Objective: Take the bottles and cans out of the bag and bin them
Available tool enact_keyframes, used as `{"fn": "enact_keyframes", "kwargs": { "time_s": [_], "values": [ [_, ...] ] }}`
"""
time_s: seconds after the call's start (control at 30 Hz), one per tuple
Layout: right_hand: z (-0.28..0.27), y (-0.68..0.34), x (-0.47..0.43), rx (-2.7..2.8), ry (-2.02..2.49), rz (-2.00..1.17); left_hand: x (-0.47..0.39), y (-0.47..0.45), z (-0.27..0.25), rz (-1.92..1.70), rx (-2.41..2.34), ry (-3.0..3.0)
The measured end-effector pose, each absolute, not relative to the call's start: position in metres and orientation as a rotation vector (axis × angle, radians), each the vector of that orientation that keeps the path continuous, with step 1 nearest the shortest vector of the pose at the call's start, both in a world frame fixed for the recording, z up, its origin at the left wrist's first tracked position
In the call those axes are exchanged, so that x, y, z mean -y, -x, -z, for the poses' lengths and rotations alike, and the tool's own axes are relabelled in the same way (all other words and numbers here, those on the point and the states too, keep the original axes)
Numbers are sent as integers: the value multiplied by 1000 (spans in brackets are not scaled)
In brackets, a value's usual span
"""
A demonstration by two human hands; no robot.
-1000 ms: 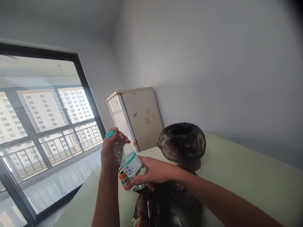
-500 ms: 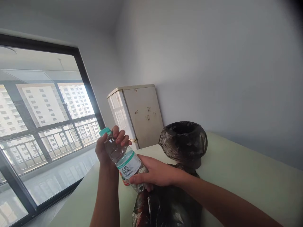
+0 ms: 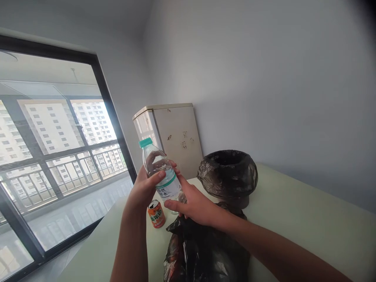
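Note:
Both hands hold a clear plastic water bottle (image 3: pixel 158 162) with a green cap and a white and green label. It leans to the left, cap up. My left hand (image 3: pixel 147 182) is wrapped around its upper body, thumb across the front. Around the lower part, over the label's right end, my right hand (image 3: pixel 192 201) is closed. An orange drink can (image 3: pixel 156 214) stands upright on the table just below my left hand, apart from it. Beneath my right hand and forearm lies a filled black plastic bag (image 3: pixel 205 250).
On the pale green table (image 3: pixel 293 219) stands a bin lined with a black bag (image 3: pixel 227 176), its mouth upward. Behind is a worn whitish fridge (image 3: pixel 176 137) against the wall. A dark-framed glass door (image 3: pixel 58 156) is at left.
My left hand has slid from the bottle's neck down to its body. The bottle has moved up and right and stands more upright. The orange can, mostly hidden before, now shows.

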State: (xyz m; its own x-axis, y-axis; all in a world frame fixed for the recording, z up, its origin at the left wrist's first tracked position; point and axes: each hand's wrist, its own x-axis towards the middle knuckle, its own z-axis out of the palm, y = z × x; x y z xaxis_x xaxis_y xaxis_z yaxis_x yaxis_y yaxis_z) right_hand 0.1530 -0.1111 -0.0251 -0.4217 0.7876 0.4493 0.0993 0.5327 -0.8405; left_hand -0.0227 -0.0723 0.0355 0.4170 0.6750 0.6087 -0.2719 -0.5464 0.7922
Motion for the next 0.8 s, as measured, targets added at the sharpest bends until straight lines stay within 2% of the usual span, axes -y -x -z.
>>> {"fn": "enact_keyframes", "kwargs": {
  "time_s": [0.17,0.3,0.8],
  "values": [
    [29,-160,99,1819,937,-671,45,44,-38,-1836,-744,-1705],
    [26,-166,96,1849,985,-615,18,67,-34,-2077,-1039,-1638],
    [35,-165,88,1943,921,-488,-31,67,4,-1759,-1562,-1976]
  ]
}}
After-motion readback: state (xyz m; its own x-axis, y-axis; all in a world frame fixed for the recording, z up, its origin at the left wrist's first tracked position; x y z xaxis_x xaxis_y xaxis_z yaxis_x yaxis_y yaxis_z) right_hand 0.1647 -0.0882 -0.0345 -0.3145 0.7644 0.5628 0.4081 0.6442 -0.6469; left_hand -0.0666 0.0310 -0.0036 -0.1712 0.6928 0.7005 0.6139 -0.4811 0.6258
